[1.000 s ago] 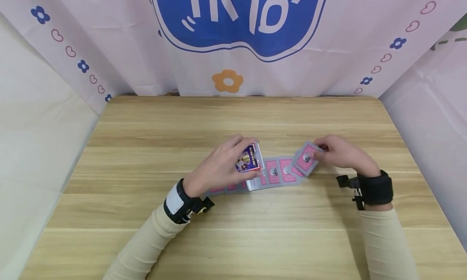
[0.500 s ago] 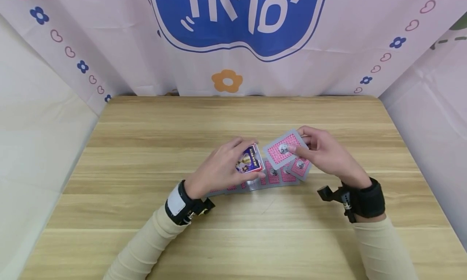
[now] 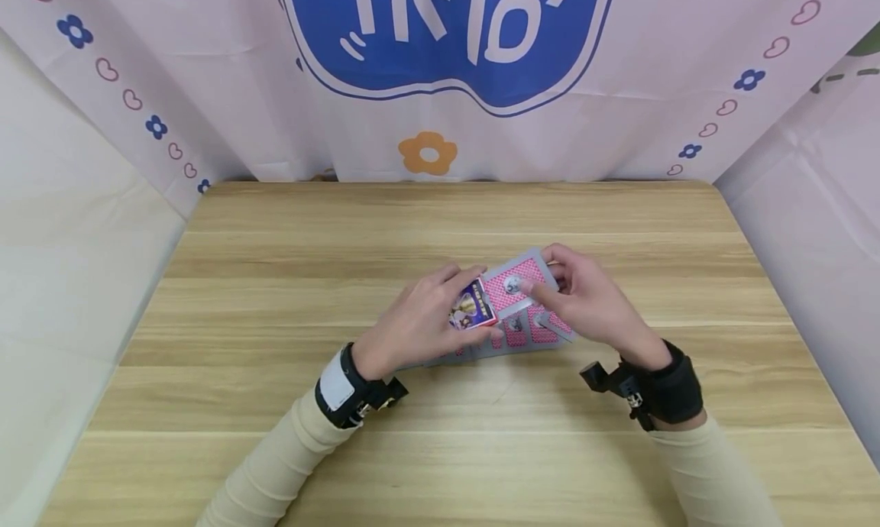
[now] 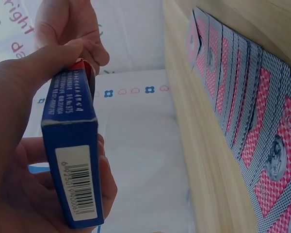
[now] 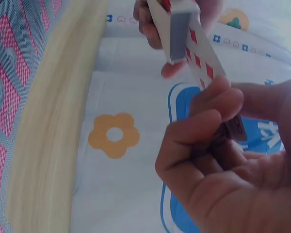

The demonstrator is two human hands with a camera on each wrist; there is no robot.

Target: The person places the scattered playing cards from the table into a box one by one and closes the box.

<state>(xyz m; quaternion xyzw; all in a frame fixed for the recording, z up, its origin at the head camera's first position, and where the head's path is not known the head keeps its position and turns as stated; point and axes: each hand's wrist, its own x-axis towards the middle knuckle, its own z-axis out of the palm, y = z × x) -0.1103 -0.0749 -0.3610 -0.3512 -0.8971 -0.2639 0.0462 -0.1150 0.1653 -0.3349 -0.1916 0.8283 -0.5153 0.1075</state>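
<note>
My left hand (image 3: 415, 317) grips a small blue and red playing-card box (image 3: 473, 305) above the table; its barcode end shows in the left wrist view. My right hand (image 3: 587, 294) pinches a playing card (image 3: 507, 286) between thumb and fingers. Its pink checkered back faces up, and red diamonds show on its face (image 5: 203, 60) in the right wrist view. The card's left end meets the box's opening; how far inside it lies I cannot tell. Beneath the hands, an overlapping row of face-down cards (image 3: 516, 332) lies on the table, partly hidden by the left hand.
The wooden table (image 3: 440, 451) carries the row of cards near its middle. At its back edge hangs a white printed curtain (image 3: 357, 145), with white cloth (image 3: 76, 229) along the left side and more on the right.
My right hand has lifted a card from the row's right end and moved it left to the box's opening. The left hand with the box has stayed nearly in place.
</note>
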